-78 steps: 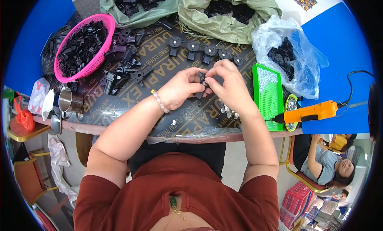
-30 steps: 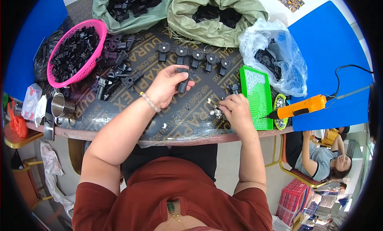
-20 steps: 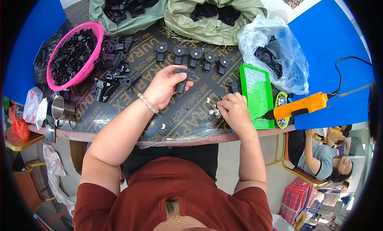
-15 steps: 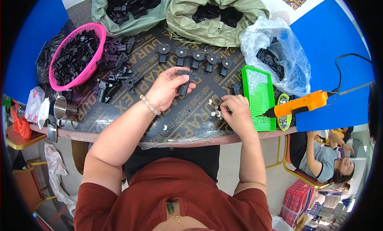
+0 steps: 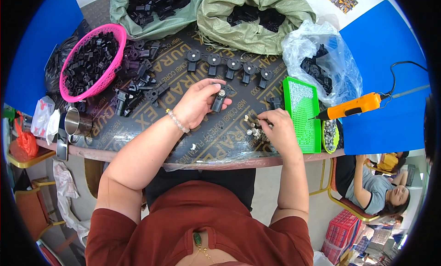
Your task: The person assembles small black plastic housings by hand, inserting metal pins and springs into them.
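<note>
My left hand point(image 5: 198, 100) grips a black plastic part point(image 5: 217, 104) between thumb and fingers. A small round metal piece point(image 5: 222, 93) shows on that part beside the thumb tip. My right hand point(image 5: 279, 127) is closed in a pinch just right of a small heap of round metal pieces point(image 5: 251, 132); what lies between its fingertips, if anything, is too small to make out. Beyond my hands stands a row of several black parts point(image 5: 233, 66), each with a light dot in its round head. One more black part point(image 5: 274, 103) lies above my right hand.
A green tray point(image 5: 314, 144) of tiny pins stands at right, with an orange electric screwdriver point(image 5: 353, 106) over its edge. A pink basket point(image 5: 69, 98), loose black parts point(image 5: 133, 93), woven sacks point(image 5: 209, 18) and a clear plastic bag point(image 5: 344, 59) surround the work area. A steel cup point(image 5: 79, 123) stands left.
My left thumb has shifted, and the round metal piece on the black part now shows. My right hand's fingers have moved slightly off the small metal heap. The whole view has shifted a little.
</note>
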